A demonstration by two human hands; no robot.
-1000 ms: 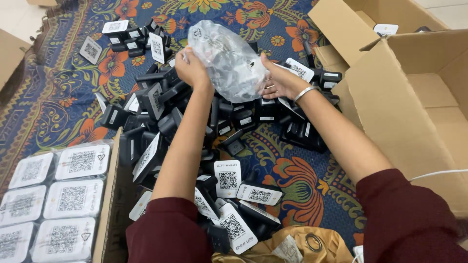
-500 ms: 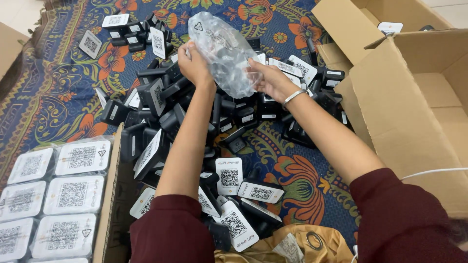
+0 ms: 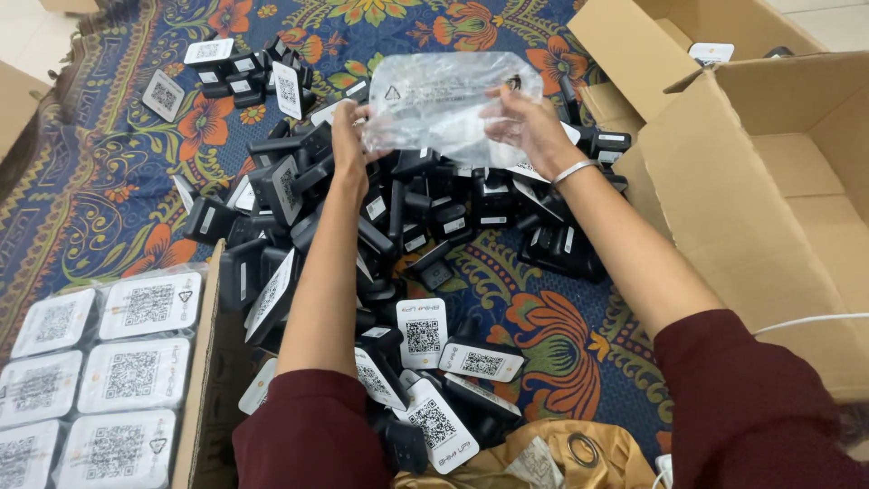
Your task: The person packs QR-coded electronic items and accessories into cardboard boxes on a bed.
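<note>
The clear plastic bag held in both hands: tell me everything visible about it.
The clear plastic bag is thin, crinkled and glossy, with a small printed triangle near its upper left corner. It is held up, spread wide, above the pile of small black devices. The left hand pinches its left edge and the right hand grips its right side. Whether anything is inside cannot be told.

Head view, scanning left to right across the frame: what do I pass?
Wrapped white code-label units in the tray → pile of black devices → left hand → clear plastic bag → right hand → open cardboard box.
</note>
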